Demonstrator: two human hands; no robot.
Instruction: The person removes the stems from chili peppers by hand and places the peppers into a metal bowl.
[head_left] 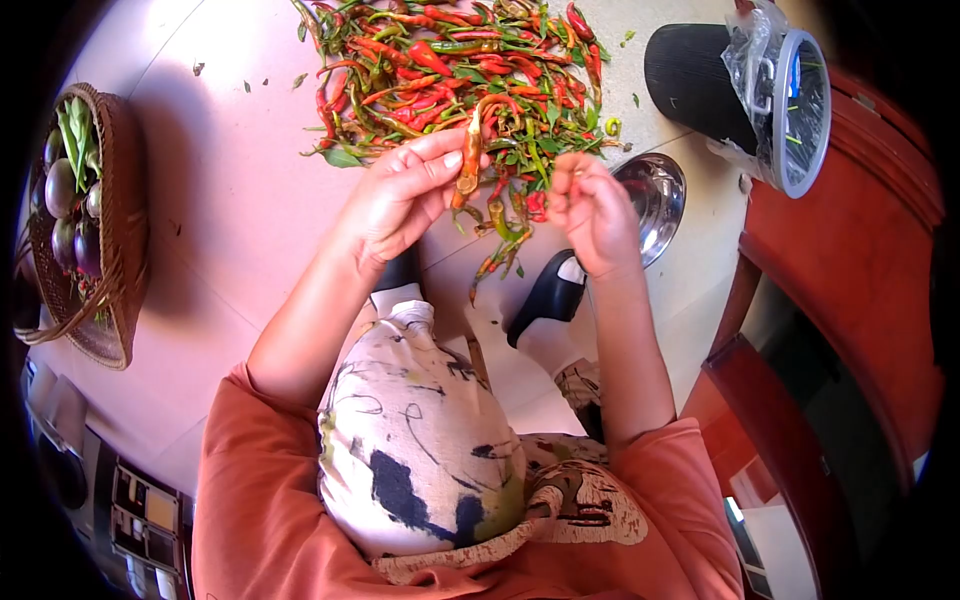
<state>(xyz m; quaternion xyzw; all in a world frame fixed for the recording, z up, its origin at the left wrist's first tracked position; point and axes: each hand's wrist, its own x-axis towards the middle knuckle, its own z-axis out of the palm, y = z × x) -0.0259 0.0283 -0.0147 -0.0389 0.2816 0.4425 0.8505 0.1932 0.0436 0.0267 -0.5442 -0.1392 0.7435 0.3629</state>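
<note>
My left hand (405, 195) pinches a chili pepper (469, 160) between thumb and fingers, holding it up on end over the near side of the pile. The pepper is orange-red with a pale, whitish tip. My right hand (597, 212) is raised to the right of it, apart from that pepper, its fingers curled together and slightly blurred; whatever they may hold is too small or hidden. Beyond both hands a heap of red and green chili peppers (425, 58), mixed with leaves and stems, lies on the floor.
A woven basket (128, 230) with eggplants (62, 188) and green pods stands at the left. To the right are a shiny metal bowl (660, 200), a black bin (690, 80) lined with a plastic bag, and reddish wooden furniture (840, 210). My feet in dark slippers (545, 295) are below the heap.
</note>
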